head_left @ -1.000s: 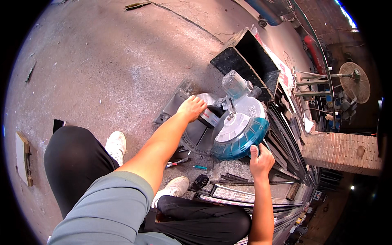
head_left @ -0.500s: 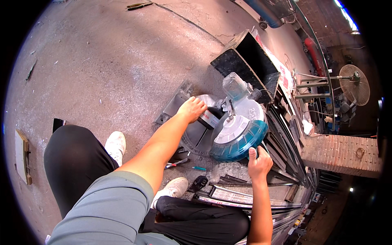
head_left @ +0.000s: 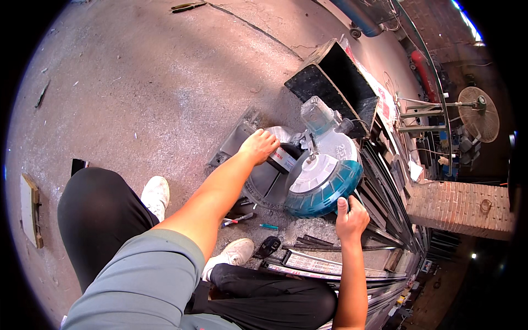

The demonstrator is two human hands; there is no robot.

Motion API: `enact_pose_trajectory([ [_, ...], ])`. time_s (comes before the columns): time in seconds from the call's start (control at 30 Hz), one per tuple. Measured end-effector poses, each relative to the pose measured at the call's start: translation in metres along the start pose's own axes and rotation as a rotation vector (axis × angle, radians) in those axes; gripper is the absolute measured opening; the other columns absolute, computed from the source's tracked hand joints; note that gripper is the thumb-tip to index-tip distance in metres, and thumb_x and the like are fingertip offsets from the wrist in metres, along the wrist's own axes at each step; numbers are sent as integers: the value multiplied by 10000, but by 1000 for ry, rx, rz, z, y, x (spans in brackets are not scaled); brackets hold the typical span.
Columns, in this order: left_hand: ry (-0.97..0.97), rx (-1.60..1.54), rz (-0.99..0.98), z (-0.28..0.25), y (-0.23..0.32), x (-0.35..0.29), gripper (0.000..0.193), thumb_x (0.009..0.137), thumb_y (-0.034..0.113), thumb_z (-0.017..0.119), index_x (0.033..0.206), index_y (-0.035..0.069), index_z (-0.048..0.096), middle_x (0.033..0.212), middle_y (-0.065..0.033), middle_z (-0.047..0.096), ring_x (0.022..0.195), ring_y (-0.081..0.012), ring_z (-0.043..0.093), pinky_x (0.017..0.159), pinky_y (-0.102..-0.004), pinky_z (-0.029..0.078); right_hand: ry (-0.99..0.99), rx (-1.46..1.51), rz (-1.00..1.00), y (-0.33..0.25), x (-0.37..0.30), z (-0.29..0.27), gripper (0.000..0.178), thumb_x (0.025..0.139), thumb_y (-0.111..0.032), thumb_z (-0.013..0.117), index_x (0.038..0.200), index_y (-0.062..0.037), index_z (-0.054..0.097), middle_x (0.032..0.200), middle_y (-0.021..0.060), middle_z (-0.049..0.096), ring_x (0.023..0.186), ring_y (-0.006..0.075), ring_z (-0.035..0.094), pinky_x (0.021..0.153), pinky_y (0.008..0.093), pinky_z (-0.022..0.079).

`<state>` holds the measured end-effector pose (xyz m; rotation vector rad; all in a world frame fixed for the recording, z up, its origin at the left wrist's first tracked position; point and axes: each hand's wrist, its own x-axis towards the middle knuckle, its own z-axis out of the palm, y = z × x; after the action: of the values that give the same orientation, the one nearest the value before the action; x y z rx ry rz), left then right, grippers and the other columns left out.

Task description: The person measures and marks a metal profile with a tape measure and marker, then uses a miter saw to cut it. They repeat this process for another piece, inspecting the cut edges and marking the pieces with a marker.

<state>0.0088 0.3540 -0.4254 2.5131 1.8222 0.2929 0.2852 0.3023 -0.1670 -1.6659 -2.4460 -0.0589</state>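
A miter saw point(head_left: 324, 179) with a teal guard and grey head stands on the dusty floor in front of me. My right hand point(head_left: 352, 218) is closed around the saw's handle, at the near right edge of the teal guard. My left hand point(head_left: 259, 147) has its fingers curled over the end of a short dark profile point(head_left: 282, 160), which has a pale printed label on its side. That profile lies on the saw's grey base point(head_left: 231, 144), beside the lowered head. The guard hides the blade, and my left fingertips are partly hidden.
A black open-ended box point(head_left: 316, 91) stands behind the saw. Long dark profiles point(head_left: 379, 187) lie heaped along the right, near a brick pillar point(head_left: 462, 209). Pens point(head_left: 238, 219), a black tape measure point(head_left: 268, 247) and a teal stick point(head_left: 269, 226) lie by my shoe point(head_left: 240, 252). A fan point(head_left: 478, 114) stands far right.
The view has shifted very slightly. Both hands keep their places on the saw handle and the profile, and the saw head looks the same.
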Motion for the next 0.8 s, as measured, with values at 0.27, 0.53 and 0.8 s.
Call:
enact_pose_trajectory([
  [0.27,-1,2,-2,2,1,1,409,918,246,675,1298,116,600,1161,-35,641,1140,-213,601,972,-365,449,-15,-7,15,1,2,-2,806,991,-777,432,708,-28,524,703,227,579,699,498,586,608,554,435],
  [0.53,0,14,-1,1,0,2,438,912,264,692,1313,117,596,1159,-33,641,1124,-210,604,959,-365,451,-26,-10,18,3,2,-1,797,992,-769,443,707,-31,532,696,225,579,691,496,588,604,548,439],
  [0.8,7,16,-1,3,0,2,417,918,246,673,1309,119,598,1150,-31,641,1114,-210,605,956,-363,452,-17,-1,12,1,1,-1,791,993,-764,449,713,-30,542,699,225,586,694,493,595,610,545,448],
])
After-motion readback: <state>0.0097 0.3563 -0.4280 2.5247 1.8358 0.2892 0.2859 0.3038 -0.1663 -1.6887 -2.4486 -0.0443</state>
